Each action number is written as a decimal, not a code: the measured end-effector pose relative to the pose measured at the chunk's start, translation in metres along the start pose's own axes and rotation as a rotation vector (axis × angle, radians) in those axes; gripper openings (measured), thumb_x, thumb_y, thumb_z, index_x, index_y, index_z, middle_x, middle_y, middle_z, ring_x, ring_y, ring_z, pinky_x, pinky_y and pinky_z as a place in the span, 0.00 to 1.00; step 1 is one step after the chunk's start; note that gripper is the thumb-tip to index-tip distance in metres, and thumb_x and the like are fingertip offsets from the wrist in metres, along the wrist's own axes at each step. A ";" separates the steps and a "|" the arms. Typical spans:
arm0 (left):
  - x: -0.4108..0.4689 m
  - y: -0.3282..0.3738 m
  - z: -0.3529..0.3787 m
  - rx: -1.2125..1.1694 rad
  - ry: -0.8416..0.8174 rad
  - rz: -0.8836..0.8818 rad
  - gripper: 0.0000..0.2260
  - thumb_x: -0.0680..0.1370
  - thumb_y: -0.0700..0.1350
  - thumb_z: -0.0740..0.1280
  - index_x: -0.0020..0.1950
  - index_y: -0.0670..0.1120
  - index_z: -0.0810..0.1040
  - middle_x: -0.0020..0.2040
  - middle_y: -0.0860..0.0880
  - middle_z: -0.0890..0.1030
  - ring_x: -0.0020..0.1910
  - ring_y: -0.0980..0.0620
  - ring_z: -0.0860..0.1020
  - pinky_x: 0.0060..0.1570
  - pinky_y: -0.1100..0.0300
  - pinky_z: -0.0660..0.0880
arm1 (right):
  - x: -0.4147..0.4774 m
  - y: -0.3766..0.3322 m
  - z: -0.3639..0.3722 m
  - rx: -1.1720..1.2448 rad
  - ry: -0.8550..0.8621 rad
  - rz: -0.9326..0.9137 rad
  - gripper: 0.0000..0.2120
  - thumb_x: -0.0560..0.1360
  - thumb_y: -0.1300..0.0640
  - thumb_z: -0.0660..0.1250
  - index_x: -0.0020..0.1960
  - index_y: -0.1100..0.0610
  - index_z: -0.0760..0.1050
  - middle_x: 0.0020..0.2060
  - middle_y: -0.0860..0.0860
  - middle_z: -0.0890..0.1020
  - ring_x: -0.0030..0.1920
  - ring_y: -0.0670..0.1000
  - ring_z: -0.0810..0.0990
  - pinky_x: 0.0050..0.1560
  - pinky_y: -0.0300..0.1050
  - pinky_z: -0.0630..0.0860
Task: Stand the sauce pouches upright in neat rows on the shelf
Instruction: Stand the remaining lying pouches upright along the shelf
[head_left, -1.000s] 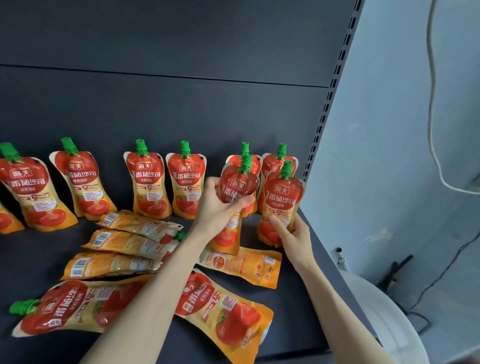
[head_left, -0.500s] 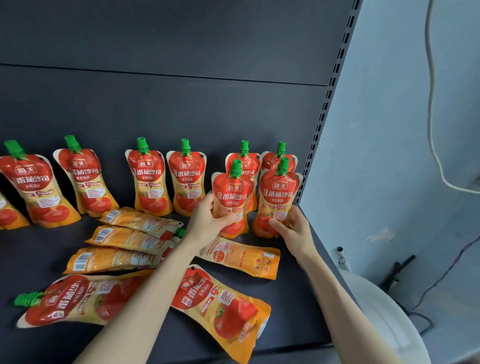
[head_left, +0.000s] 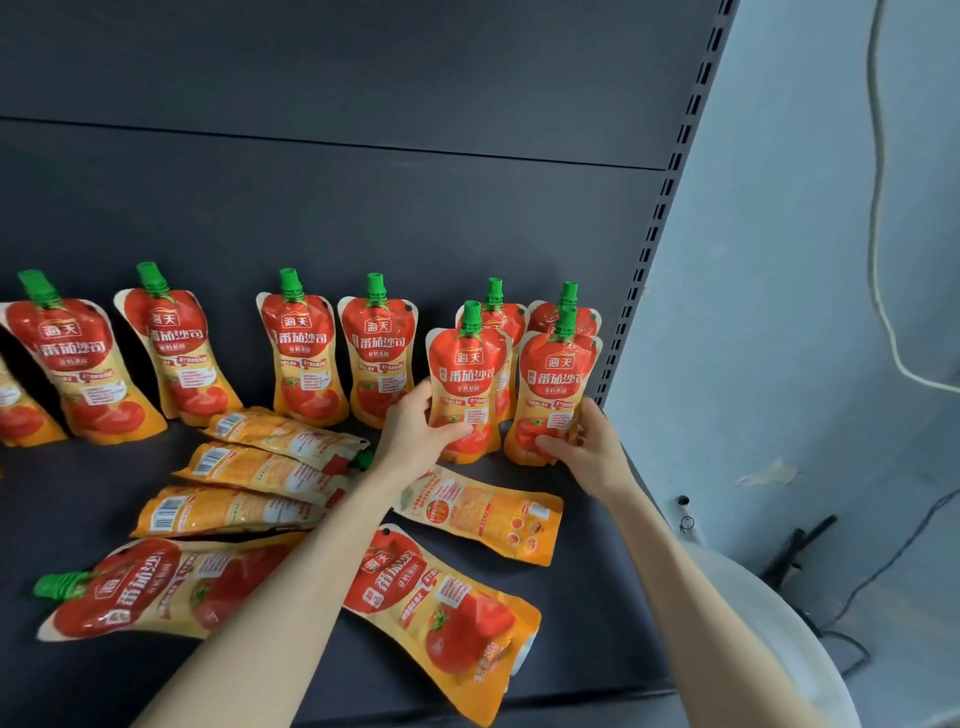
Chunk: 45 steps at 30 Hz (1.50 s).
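While both hands work at the right end of the dark grey metal shelf (head_left: 597, 597), my left hand (head_left: 415, 436) grips a red-and-orange plastic sauce pouch with a green screw cap, the front-left pouch (head_left: 467, 384). My thumb lies across its lower front and my fingers curl behind. My right hand (head_left: 587, 447) grips its twin, the front-right pouch (head_left: 556, 395), low down, thumb on the front, fingers wrapped round the right side. Both stand upright side by side, labels forward.

Hidden:
- Two back-row pouches (head_left: 493, 312) directly behind show only caps and shoulders. Cannot tell if front and back touch.
- My left forearm covers the spout ends of three face-down pouches (head_left: 260, 470) piled mid-shelf.
- It also covers part of two face-up pouches by the front edge, one left (head_left: 156, 587), one right (head_left: 441, 613).
- A lone face-down pouch (head_left: 483, 514) lies just before my hands, its top under my wrist.
- The far-left pouch (head_left: 15, 415) is cut by the frame.
- Four leaning pouches (head_left: 304, 353) stand along the back edge.

Change: a second ago the front-left pouch was lifted and tilted, label twisted aside. Half a second ago it was already upright, and it has hardly shifted since. My right-hand grip is unchanged.
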<state>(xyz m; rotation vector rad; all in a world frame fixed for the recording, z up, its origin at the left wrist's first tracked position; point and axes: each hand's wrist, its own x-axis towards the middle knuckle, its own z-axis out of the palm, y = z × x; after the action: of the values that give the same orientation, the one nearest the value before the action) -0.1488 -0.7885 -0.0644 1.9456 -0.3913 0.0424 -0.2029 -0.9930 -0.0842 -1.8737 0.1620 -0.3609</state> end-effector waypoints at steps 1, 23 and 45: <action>0.000 -0.001 0.001 -0.017 0.003 -0.002 0.20 0.70 0.42 0.74 0.59 0.47 0.73 0.57 0.48 0.80 0.54 0.53 0.78 0.55 0.54 0.76 | 0.001 0.000 0.000 -0.016 0.016 -0.005 0.20 0.71 0.64 0.71 0.59 0.56 0.68 0.54 0.49 0.78 0.55 0.50 0.77 0.54 0.46 0.76; 0.000 -0.004 0.004 0.040 -0.058 -0.069 0.21 0.74 0.43 0.71 0.65 0.46 0.69 0.63 0.48 0.76 0.63 0.49 0.74 0.61 0.52 0.73 | -0.005 -0.005 0.001 -0.136 0.008 0.024 0.21 0.74 0.60 0.69 0.64 0.58 0.66 0.60 0.53 0.77 0.59 0.52 0.76 0.54 0.44 0.73; -0.177 -0.016 -0.009 0.517 0.156 0.051 0.28 0.72 0.67 0.54 0.59 0.50 0.79 0.63 0.51 0.77 0.66 0.50 0.71 0.66 0.45 0.66 | -0.102 -0.027 0.033 -0.552 -0.201 -0.163 0.22 0.70 0.42 0.69 0.61 0.51 0.75 0.58 0.47 0.78 0.62 0.53 0.70 0.62 0.47 0.64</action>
<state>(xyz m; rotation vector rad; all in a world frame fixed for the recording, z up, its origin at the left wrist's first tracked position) -0.3102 -0.7297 -0.1124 2.4199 -0.3477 0.3574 -0.2899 -0.9254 -0.0854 -2.4641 -0.0348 -0.2499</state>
